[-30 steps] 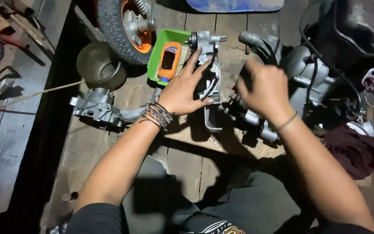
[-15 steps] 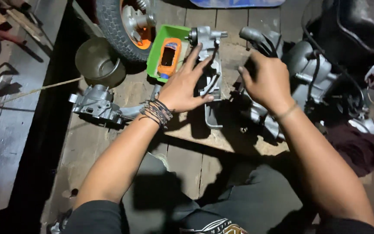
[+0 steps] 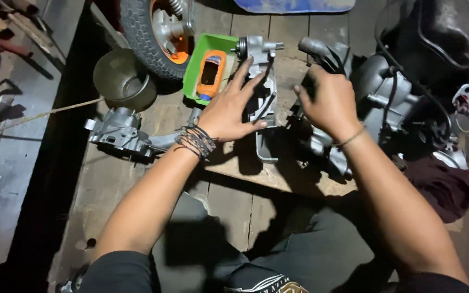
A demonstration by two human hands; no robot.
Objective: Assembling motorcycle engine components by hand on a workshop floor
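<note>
Head view: the long grey cast-metal engine cover [image 3: 262, 103] is pressed to the wooden floor by the left hand [image 3: 229, 111], fingers spread; the right hand [image 3: 327, 103] is curled around the dismantled grey engine block [image 3: 375, 103], still in pieces.

One package is noted: an orange bottle [image 3: 210, 75] with a dark panel on its face and a blue cap, laid flat in a green rectangular tray [image 3: 219, 43] beside the tyre [image 3: 139, 32]. No signs or screens are observed.
</note>
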